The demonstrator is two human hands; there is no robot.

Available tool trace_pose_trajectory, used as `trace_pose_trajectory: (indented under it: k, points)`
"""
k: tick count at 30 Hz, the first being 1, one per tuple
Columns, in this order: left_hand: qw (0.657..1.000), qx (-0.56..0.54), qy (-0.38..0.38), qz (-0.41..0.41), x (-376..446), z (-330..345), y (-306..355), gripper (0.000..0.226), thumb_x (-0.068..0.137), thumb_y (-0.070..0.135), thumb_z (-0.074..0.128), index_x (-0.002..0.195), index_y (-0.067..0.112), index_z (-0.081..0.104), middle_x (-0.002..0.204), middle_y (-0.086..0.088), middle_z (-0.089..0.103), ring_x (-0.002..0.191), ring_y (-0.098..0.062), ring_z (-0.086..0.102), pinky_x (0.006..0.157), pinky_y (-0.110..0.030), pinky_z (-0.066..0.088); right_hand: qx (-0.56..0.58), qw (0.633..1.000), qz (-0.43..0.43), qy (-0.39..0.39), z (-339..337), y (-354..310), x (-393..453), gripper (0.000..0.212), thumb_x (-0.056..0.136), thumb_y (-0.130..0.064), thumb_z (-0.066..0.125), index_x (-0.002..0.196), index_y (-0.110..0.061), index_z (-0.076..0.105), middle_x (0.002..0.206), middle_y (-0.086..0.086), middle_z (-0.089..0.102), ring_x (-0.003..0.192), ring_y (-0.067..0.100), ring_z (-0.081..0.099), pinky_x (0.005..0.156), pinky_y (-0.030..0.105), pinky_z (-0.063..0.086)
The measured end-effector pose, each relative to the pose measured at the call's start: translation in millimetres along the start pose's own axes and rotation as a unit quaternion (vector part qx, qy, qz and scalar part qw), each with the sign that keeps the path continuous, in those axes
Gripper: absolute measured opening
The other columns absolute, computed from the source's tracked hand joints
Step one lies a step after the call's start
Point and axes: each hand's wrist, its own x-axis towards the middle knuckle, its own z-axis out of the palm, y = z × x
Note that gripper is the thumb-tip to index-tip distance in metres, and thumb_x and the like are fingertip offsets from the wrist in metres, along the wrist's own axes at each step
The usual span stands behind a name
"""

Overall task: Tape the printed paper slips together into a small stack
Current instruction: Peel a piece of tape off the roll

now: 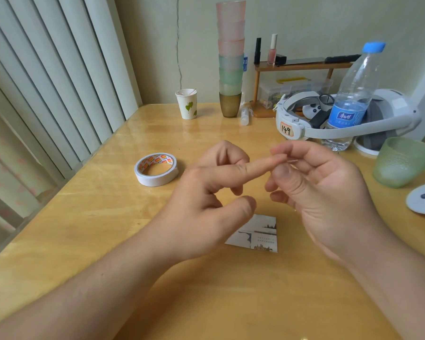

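Printed paper slips (pixel 255 235) flat below both hands, right hand (pixel 322 192) pinching left forefinger (pixel 263 164)

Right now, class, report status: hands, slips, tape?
Left hand and right hand raised, fingertips meeting, contents unclear. Paper slips flat on table beneath. Tape roll untouched, left.

Wooden table (pixel 88 231) filling frame; tape roll (pixel 156 169) lying centre-left, printed slips (pixel 258 235) sitting lower centre (partly hidden), paper cup (pixel 187 104) standing at top.

Soft daylight, faint glare on the table (pixel 157 133), wide-angle bending at edges.
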Motion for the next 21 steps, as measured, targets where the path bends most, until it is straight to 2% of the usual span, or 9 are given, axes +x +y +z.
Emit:
trace_pose_trajectory:
  k: [3, 7, 10, 13, 16, 18, 21]
  points:
    - [0.986, -0.137, -0.006, -0.090, 0, 5, 1, 0.049, 0.080, 0.019, 0.070, 0.128, 0.030, 0.074, 0.089, -0.001, 0.044, 0.085, -0.014, 0.048, 0.081, -0.022, 0.043, 0.001, 1.000, -0.016, 0.005, 4, -1, -2, 0.024, 0.077, -0.033, 0.083, 0.099, -0.027, 0.079, 0.080, 0.003, 0.072, 0.068, 0.019, 0.066, 0.066, 0.027, 0.056]
    - [0.948, -0.255, 0.058, -0.180, 3, 13, 3, 0.023, 0.082, 0.011, 0.071, 0.099, 0.018, 0.084, 0.087, 0.000, 0.062, 0.080, -0.005, 0.059, 0.077, -0.015, 0.045, -0.038, 0.999, -0.031, 0.004, 7, 0, -1, 0.014, 0.075, -0.026, 0.078, 0.089, -0.024, 0.080, 0.072, 0.007, 0.073, 0.063, 0.017, 0.067, 0.063, 0.025, 0.057]
    - [0.943, -0.270, 0.070, -0.184, 3, 15, 5, 0.019, 0.084, 0.011, 0.070, 0.094, 0.019, 0.084, 0.088, 0.002, 0.070, 0.078, 0.000, 0.064, 0.073, -0.011, 0.046, -0.037, 0.999, -0.030, 0.003, 4, 2, -1, 0.017, 0.078, -0.021, 0.076, 0.094, -0.022, 0.079, 0.075, 0.012, 0.074, 0.065, 0.018, 0.068, 0.064, 0.026, 0.058]
    - [0.942, -0.266, 0.087, -0.185, 4, 16, 7, 0.013, 0.084, 0.015, 0.073, 0.089, 0.020, 0.084, 0.084, -0.001, 0.068, 0.073, 0.001, 0.062, 0.071, -0.010, 0.045, -0.035, 0.999, -0.039, 0.001, 4, 3, -1, 0.017, 0.080, -0.014, 0.075, 0.096, -0.018, 0.079, 0.080, 0.014, 0.075, 0.067, 0.019, 0.070, 0.066, 0.025, 0.057]
    - [0.942, -0.259, 0.095, -0.190, 4, 17, 8, 0.016, 0.086, 0.016, 0.070, 0.081, 0.023, 0.083, 0.074, 0.010, 0.066, 0.074, 0.000, 0.061, 0.075, -0.011, 0.045, -0.050, 0.997, -0.050, -0.002, 6, 3, -3, 0.012, 0.082, -0.013, 0.082, 0.092, -0.019, 0.080, 0.085, 0.011, 0.077, 0.070, 0.021, 0.071, 0.068, 0.031, 0.059]
    - [0.945, -0.246, 0.093, -0.194, 5, 17, 11, 0.022, 0.089, 0.010, 0.066, 0.075, 0.021, 0.080, 0.064, 0.018, 0.062, 0.073, 0.000, 0.061, 0.078, -0.011, 0.045, -0.066, 0.996, -0.057, 0.007, 7, 4, -4, 0.017, 0.081, -0.011, 0.079, 0.091, -0.024, 0.081, 0.086, 0.010, 0.078, 0.071, 0.025, 0.071, 0.069, 0.040, 0.061]
    - [0.948, -0.226, 0.089, -0.205, 4, 20, 15, 0.031, 0.095, -0.008, 0.058, 0.074, 0.009, 0.073, 0.058, 0.017, 0.060, 0.063, 0.004, 0.059, 0.070, -0.007, 0.044, -0.079, 0.993, -0.082, 0.014, 10, 6, -5, 0.026, 0.080, -0.004, 0.077, 0.088, -0.029, 0.081, 0.082, 0.007, 0.077, 0.072, 0.034, 0.069, 0.069, 0.048, 0.060]
